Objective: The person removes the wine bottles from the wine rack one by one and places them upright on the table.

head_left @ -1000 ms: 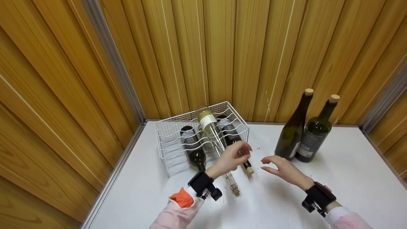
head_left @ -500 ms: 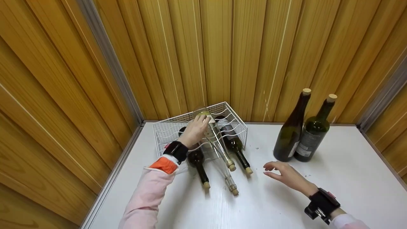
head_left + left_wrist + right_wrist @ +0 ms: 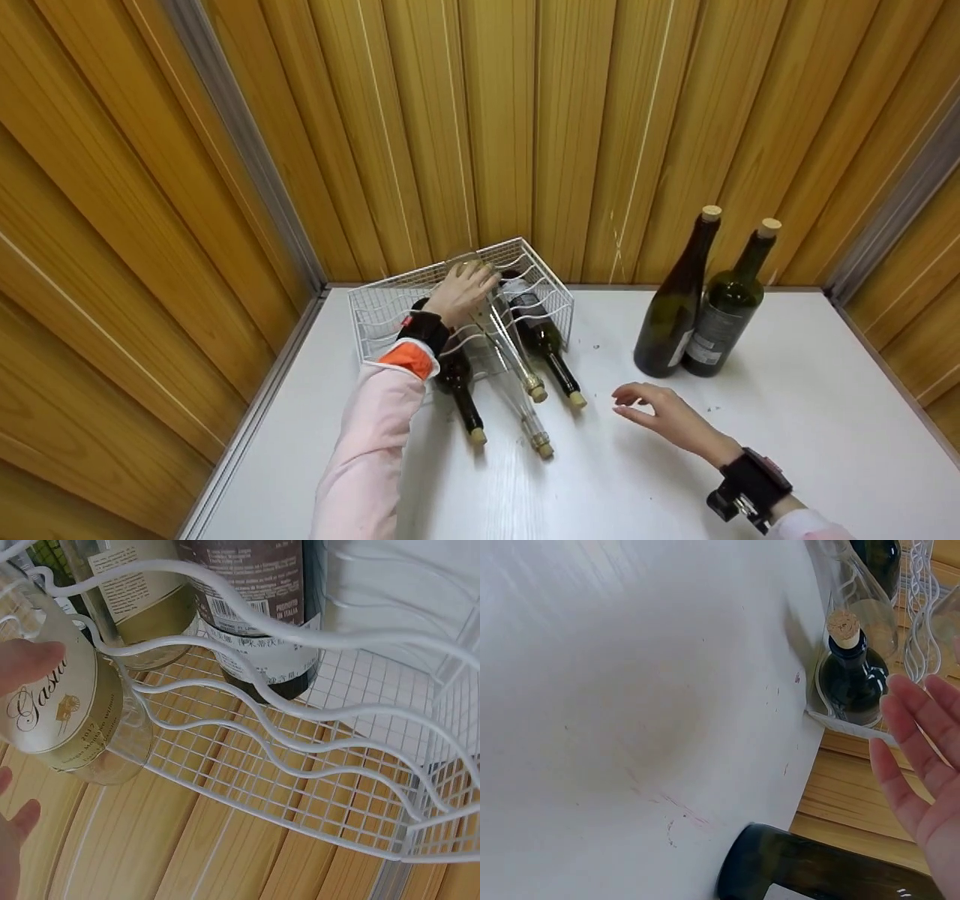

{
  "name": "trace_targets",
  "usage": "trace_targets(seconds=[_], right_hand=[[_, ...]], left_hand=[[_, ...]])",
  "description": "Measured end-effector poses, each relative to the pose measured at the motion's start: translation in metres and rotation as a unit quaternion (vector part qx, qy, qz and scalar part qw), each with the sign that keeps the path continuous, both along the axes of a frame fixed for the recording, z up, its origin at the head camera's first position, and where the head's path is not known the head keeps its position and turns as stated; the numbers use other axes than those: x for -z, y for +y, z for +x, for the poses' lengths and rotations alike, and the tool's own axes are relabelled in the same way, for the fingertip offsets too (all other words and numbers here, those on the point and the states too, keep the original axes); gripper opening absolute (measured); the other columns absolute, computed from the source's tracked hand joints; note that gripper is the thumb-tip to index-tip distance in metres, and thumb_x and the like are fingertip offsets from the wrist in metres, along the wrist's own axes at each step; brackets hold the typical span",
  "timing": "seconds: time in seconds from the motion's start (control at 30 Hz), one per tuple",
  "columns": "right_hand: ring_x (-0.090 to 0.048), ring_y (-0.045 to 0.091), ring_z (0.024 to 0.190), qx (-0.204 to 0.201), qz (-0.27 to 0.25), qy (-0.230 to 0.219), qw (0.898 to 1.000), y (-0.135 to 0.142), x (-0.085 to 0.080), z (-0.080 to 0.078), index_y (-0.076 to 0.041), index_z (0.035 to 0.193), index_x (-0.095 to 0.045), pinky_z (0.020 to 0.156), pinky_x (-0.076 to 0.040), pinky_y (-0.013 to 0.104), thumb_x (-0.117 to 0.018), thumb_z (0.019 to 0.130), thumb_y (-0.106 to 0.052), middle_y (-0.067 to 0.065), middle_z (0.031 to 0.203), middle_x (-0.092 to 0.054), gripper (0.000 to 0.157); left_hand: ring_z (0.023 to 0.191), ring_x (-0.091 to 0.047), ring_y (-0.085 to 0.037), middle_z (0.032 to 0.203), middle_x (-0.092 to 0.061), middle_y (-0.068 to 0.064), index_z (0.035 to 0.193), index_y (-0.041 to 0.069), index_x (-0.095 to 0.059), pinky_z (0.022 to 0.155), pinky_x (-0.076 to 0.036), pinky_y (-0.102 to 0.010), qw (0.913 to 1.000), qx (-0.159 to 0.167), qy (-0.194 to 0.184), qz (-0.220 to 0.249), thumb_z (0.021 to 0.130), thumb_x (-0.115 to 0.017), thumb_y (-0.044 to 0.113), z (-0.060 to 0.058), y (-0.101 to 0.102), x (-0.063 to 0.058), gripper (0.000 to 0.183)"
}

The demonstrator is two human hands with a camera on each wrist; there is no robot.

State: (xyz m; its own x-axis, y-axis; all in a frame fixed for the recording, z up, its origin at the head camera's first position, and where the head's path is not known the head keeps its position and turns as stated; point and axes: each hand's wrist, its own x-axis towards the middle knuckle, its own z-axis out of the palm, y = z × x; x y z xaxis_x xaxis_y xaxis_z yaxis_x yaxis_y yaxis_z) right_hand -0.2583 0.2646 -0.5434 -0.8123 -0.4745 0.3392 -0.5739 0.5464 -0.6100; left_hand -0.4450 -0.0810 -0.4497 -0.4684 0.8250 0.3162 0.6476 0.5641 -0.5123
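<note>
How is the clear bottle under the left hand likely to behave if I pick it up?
The clear bottle probably feels fairly light for its size, since no liquid shows inside. Its round body may roll, though the wavy rack wires could check it. It looks like glass, so it might chip if knocked.

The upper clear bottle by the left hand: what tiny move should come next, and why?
Maybe lift the left hand away: the upper clear bottle already lies on the white rack, while two dark bottles stand outside it.
</note>
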Motion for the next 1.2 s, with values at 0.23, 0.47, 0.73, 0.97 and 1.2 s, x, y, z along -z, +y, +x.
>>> trace_targets(seconds=[0.23,0.47,0.73,0.97,1.2], right_hand=[[-0.058,0.013,0.085,-0.009,-0.020,-0.016,1.000,-0.002,0.003,0.001,-0.009,0.105,-0.059,0.073,-0.046,0.041,-0.058,0.089,-0.021,0.006,0.095,-0.063,0.020],[-0.059,0.012,0.084,-0.005,-0.039,-0.022,0.999,-0.005,0.005,0.002,-0.009,0.105,-0.060,0.073,-0.046,0.036,-0.060,0.087,-0.020,0.004,0.094,-0.064,0.020],[-0.060,0.022,0.083,-0.003,-0.049,-0.017,0.999,-0.017,-0.009,0.014,-0.004,0.102,-0.059,0.071,-0.046,0.043,-0.062,0.085,-0.005,0.006,0.093,-0.062,0.018],[-0.059,0.025,0.084,-0.001,-0.054,-0.039,0.998,-0.027,-0.028,0.027,-0.001,0.103,-0.058,0.072,-0.046,0.044,-0.061,0.085,-0.003,0.010,0.092,-0.063,0.018],[-0.058,0.016,0.087,0.024,-0.074,-0.089,0.993,-0.018,0.006,0.012,-0.004,0.107,-0.057,0.073,-0.047,0.034,-0.059,0.088,-0.017,0.002,0.096,-0.062,0.024]], left_hand=[[0.116,-0.038,-0.030,0.128,-0.044,-0.010,0.126,0.009,-0.047,0.091,-0.033,-0.047,0.9988,0.001,-0.047,0.013,0.084,-0.055,0.019,-0.005,-0.002,0.010,0.044],[0.118,-0.038,-0.032,0.128,-0.045,-0.012,0.122,0.006,-0.051,0.092,-0.031,-0.049,0.9936,0.048,-0.076,0.068,0.077,-0.062,0.015,-0.008,-0.004,0.015,0.047],[0.114,-0.041,-0.035,0.123,-0.049,-0.013,0.117,0.004,-0.054,0.092,-0.031,-0.049,0.9858,0.086,-0.108,0.096,0.079,-0.055,0.007,-0.007,-0.001,0.013,0.038],[0.107,-0.045,-0.031,0.114,-0.053,-0.011,0.110,0.008,-0.058,0.089,-0.036,-0.045,0.9924,0.074,-0.069,0.069,0.076,-0.059,0.011,-0.007,-0.002,0.011,0.034],[0.105,-0.045,-0.029,0.111,-0.053,-0.009,0.111,0.014,-0.057,0.089,-0.035,-0.043,0.9968,0.045,-0.052,0.041,0.070,-0.067,0.019,-0.005,-0.006,0.008,0.042]])
